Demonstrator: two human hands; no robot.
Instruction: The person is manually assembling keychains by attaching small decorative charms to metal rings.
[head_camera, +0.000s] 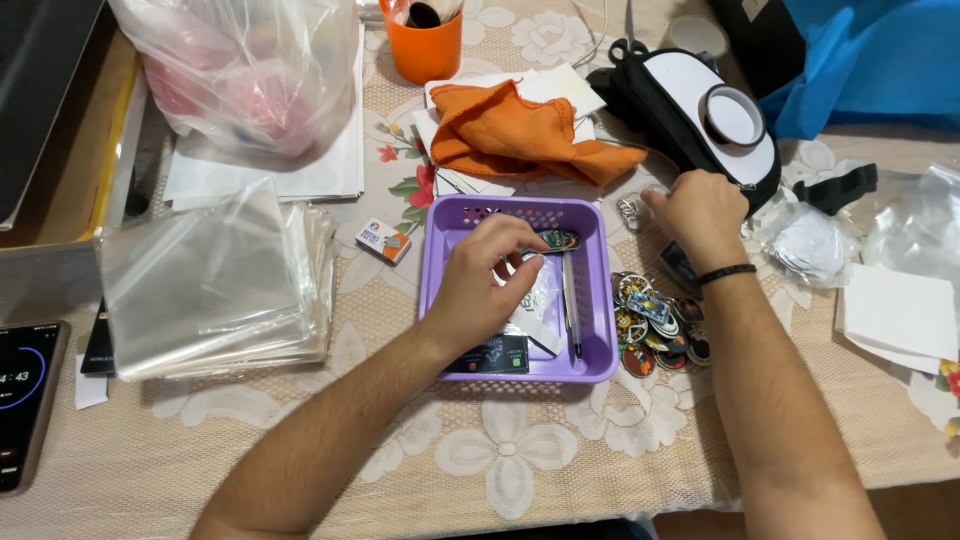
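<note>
Tabletop under a cream lace cloth with flower pattern, crowded. Upper left: a bulging clear plastic bag over white sheets. Below it, a thick stack of clear plastic sleeves, lying flat, well left of the tray. Upper right: blue fabric and a black-and-white pouch with a roll of tape on top. Orange cloth crumpled over white cards, just behind the tray; orange cup behind that.

Purple tray, centre, slotted back wall, holding a pen along its right side, a dark card at the front edge and small clear packets.

Left hand reaches into the tray, fingers curled and pinched on a small oval keychain near the tray's back right corner.

Right hand rests outside the tray, to its right, beside the pouch; fingers folded down toward the cloth, near some metal rings. Cannot tell whether it grips anything. Black band on that wrist.

Pile of colourful keychains lies just right of the tray. Small orange-and-white box just left of it. Phone at the far left edge.
</note>
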